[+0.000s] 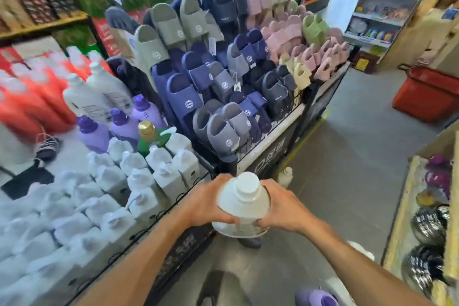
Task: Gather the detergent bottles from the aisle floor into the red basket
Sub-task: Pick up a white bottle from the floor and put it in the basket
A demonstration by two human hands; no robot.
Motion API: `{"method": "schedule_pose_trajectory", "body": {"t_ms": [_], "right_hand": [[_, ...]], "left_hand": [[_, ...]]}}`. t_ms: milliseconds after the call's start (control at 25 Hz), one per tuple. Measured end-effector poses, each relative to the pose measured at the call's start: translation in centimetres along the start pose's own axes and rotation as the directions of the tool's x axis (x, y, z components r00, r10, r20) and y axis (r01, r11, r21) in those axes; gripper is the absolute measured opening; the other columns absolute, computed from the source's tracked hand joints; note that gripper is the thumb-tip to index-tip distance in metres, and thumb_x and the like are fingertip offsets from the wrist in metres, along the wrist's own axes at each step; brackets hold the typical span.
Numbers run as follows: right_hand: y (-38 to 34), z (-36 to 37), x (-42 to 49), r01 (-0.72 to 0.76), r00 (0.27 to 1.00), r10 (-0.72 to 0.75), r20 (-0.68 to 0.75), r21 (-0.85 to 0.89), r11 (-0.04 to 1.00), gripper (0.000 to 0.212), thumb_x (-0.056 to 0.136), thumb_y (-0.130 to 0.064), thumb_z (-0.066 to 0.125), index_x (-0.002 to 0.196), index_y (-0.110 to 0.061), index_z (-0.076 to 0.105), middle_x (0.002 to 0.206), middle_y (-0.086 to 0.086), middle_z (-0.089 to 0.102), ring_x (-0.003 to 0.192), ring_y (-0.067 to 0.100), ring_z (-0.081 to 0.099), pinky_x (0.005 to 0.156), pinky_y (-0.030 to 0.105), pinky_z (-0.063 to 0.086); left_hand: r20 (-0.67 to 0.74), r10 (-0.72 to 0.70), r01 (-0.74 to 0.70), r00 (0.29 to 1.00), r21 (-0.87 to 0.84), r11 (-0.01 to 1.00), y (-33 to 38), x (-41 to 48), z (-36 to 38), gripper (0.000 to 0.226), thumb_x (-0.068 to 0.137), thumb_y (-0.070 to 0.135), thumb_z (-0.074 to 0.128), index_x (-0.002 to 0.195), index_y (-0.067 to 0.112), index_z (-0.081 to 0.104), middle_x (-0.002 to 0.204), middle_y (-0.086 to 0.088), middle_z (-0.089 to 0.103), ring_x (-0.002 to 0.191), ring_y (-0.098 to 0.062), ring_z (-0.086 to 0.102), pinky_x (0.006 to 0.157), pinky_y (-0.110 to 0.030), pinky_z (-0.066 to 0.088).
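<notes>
A white detergent bottle [244, 200] with a white cap is held upright in front of me, well above the grey aisle floor. My left hand [207, 202] grips its left side and my right hand [282, 208] grips its right side. Another white bottle [285, 176] stands on the floor just beyond, beside the slipper rack. A white bottle [361, 249] lies partly hidden behind my right forearm. The red basket [426, 93] sits on the floor at the far right of the aisle, its inside hidden from here.
A wire rack of slippers [223, 74] fills the middle. Left of it a display table [69, 161] holds white, purple and red bottles. A wooden shelf [402, 208] with goods lines the right edge. Grey floor [347, 156] runs between rack and shelf toward the basket.
</notes>
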State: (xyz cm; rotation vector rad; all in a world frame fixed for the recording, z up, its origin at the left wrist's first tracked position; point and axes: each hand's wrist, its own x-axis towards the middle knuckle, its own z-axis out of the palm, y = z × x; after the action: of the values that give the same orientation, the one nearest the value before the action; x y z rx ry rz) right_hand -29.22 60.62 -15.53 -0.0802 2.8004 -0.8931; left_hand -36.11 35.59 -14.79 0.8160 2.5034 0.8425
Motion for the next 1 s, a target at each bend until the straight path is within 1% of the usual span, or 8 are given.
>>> {"method": "schedule_pose_trajectory", "body": {"t_ms": [160, 280, 320, 440, 560, 640, 840, 1000], "right_hand": [[-5.6, 2.3, 2.3, 0.231, 0.951, -0.212, 0.225, -0.061, 0.971, 0.093, 0.052, -0.054, 0.088, 0.131, -0.040, 0.041, 0.125, -0.017, 0.051, 0.112, 0.010, 0.054, 0.093, 0.035, 0.048], [-11.6, 6.1, 3.5, 0.414, 0.858, -0.360, 0.365, -0.077, 0.907, 0.094, 0.050, -0.060, 0.087, 0.132, -0.040, 0.045, 0.127, -0.015, 0.057, 0.114, 0.012, 0.058, 0.097, 0.039, 0.051], [-14.5, 8.0, 3.4, 0.487, 0.806, -0.420, 0.417, -0.064, 0.871, 0.095, 0.048, -0.061, 0.086, 0.132, -0.040, 0.047, 0.126, -0.015, 0.060, 0.114, 0.012, 0.060, 0.095, 0.041, 0.053], [-23.9, 14.1, 1.3, 0.680, 0.610, -0.565, 0.556, -0.002, 0.733, 0.089, 0.052, -0.057, 0.087, 0.131, -0.042, 0.049, 0.123, -0.017, 0.063, 0.112, 0.011, 0.062, 0.090, 0.040, 0.056], [-33.1, 21.0, -3.5, 0.824, 0.372, -0.657, 0.656, 0.092, 0.558, 0.094, 0.057, -0.057, 0.086, 0.138, -0.043, 0.041, 0.127, -0.019, 0.056, 0.118, 0.010, 0.057, 0.095, 0.038, 0.054], [-37.8, 25.2, -6.9, 0.879, 0.249, -0.684, 0.686, 0.136, 0.456, 0.093, 0.057, -0.060, 0.085, 0.136, -0.043, 0.038, 0.128, -0.015, 0.057, 0.118, 0.013, 0.058, 0.095, 0.040, 0.053], [-49.3, 37.2, -20.1, 0.934, -0.062, -0.641, 0.765, 0.271, 0.233, 0.094, 0.060, -0.054, 0.088, 0.137, -0.033, 0.040, 0.129, -0.010, 0.056, 0.117, 0.014, 0.057, 0.097, 0.037, 0.051], [-55.5, 44.6, -29.8, 0.925, -0.225, -0.579, 0.783, 0.359, 0.126, 0.093, 0.052, -0.057, 0.087, 0.131, -0.040, 0.040, 0.121, -0.016, 0.059, 0.111, 0.013, 0.061, 0.094, 0.037, 0.053]], "left_hand": [[-0.155, -0.241, 0.243, 0.958, -0.006, 0.970, -1.4, -8.9, -1.1, 0.103, 0.061, 0.072, 0.083, 0.144, 0.047, 0.027, 0.137, 0.015, 0.058, 0.121, -0.013, 0.056, 0.100, -0.039, 0.048], [-0.238, -0.408, 0.408, 0.881, -0.054, 0.911, -2.6, -17.0, -1.0, 0.104, 0.061, 0.070, 0.084, 0.145, 0.050, 0.026, 0.139, 0.019, 0.056, 0.123, -0.011, 0.055, 0.098, -0.036, 0.048], [-0.281, -0.477, 0.476, 0.833, -0.078, 0.876, -2.8, -20.7, -1.0, 0.104, 0.059, 0.072, 0.082, 0.144, 0.050, 0.026, 0.138, 0.019, 0.057, 0.123, -0.013, 0.056, 0.097, -0.038, 0.049], [-0.366, -0.660, 0.646, 0.656, -0.180, 0.742, -3.8, -32.3, -0.2, 0.105, 0.057, 0.074, 0.081, 0.145, 0.046, 0.030, 0.137, 0.017, 0.059, 0.122, -0.015, 0.058, 0.095, -0.039, 0.050], [-0.425, -0.800, 0.740, 0.424, -0.346, 0.577, -3.8, -44.7, 2.1, 0.107, 0.054, 0.076, 0.079, 0.144, 0.047, 0.030, 0.132, 0.015, 0.061, 0.119, -0.017, 0.059, 0.092, -0.041, 0.051], [-0.446, -0.842, 0.751, 0.305, -0.431, 0.501, -3.0, -51.6, 4.2, 0.106, 0.055, 0.073, 0.080, 0.143, 0.048, 0.027, 0.128, 0.013, 0.063, 0.115, -0.019, 0.060, 0.090, -0.042, 0.051], [-0.448, -0.892, 0.739, -0.064, -0.622, 0.260, -0.7, -69.4, 11.9, 0.105, 0.049, 0.076, 0.078, 0.137, 0.049, 0.029, 0.118, 0.013, 0.068, 0.108, -0.020, 0.065, 0.086, -0.038, 0.052], [-0.397, -0.878, 0.675, -0.268, -0.728, 0.123, 2.2, -80.0, 16.2, 0.104, 0.046, 0.079, 0.077, 0.135, 0.051, 0.032, 0.115, 0.016, 0.068, 0.106, -0.019, 0.065, 0.088, -0.040, 0.053]]}}
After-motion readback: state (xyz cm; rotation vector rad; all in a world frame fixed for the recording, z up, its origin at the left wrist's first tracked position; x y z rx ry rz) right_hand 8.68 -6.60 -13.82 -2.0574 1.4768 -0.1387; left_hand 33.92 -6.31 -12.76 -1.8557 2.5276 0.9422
